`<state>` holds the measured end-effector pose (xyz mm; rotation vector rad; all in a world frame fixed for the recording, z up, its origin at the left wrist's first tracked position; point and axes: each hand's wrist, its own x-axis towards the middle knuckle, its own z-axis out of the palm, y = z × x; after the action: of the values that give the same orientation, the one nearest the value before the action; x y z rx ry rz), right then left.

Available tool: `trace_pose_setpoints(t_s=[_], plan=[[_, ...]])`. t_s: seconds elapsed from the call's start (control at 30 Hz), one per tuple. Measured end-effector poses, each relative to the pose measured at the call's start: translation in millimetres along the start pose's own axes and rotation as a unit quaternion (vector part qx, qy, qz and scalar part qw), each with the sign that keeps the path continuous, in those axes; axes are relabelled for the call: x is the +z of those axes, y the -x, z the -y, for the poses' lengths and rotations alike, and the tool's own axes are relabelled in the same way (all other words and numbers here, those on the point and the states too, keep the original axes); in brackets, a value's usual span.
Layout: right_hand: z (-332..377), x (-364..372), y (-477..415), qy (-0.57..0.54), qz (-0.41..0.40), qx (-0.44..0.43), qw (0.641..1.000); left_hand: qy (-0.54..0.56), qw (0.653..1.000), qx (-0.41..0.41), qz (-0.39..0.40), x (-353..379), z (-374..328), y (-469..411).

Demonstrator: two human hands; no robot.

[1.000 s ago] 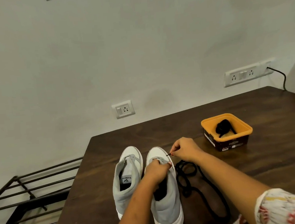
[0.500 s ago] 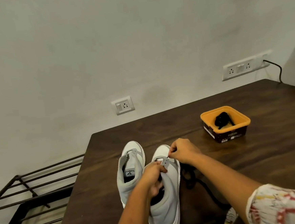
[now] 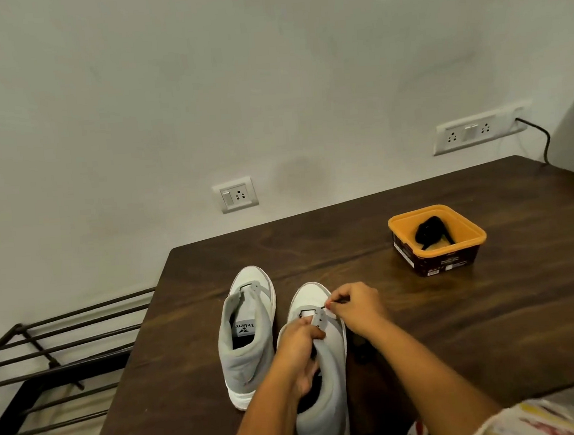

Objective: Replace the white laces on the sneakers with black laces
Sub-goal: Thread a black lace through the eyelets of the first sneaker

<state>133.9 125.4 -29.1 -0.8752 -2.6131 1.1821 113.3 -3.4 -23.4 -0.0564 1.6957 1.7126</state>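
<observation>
A: Entry: sneakers. Location?

B: Both on the desk (image 3: 493,321), side by side, toes toward the wall (image 3: 268,81). The left sneaker (image 3: 248,333) stands alone; the right sneaker (image 3: 333,406) is in hand.

A: White laces?

B: None visible on either shoe or anywhere on the desk. Removal judged complete.

A: Black laces?

B: One black lace (image 3: 360,349) lies on the desk just beside the right sneaker, mostly behind the forearm (image 3: 428,377). A short black bar crosses that shoe's lowest eyelets: threading looks begun, first row only. A second black bundle (image 3: 429,233) sits in the orange-rimmed tub (image 3: 437,264), well apart from the shoes, untouched.

A: Grips?

B: The left hand (image 3: 301,353): fingers curled over the right sneaker's eyelet flap and into its opening, a closed grip steadying it. The right hand (image 3: 354,309): grip narrowed to a pinch on the lace tip (image 3: 327,305), at an eyelet on the shoe's right side.

A: Outstanding?

B: By my reckoning: the remaining rows of the right sneaker, all of the left sneaker, then tying both.

A: Not verifiable?

B: Whether the tip is already through the eyelet: too small to tell. A dark line at the left sneaker's lowest eyelets: lace or shadow, undetermined. The right sneaker's heel is cut off by the bottom edge. The loose lace's full length is hidden under the arm. The bundle in the tub: one lace or more, unclear.
</observation>
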Motion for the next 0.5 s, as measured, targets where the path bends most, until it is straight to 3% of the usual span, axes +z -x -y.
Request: trace_pose_setpoints(t_s=[0.2, 0.5], plan=[[10.0, 5.8, -15.5, 0.059, 0.010, -0.013, 0.998, 0.045, 0.998, -0.009, -0.051, 9.6, -4.9, -20.5], [-3.7, -2.0, -37.1, 0.070, 0.031, -0.053, 0.996, 0.030, 0.999, -0.020, -0.025, 10.6, -12.8, -30.8]])
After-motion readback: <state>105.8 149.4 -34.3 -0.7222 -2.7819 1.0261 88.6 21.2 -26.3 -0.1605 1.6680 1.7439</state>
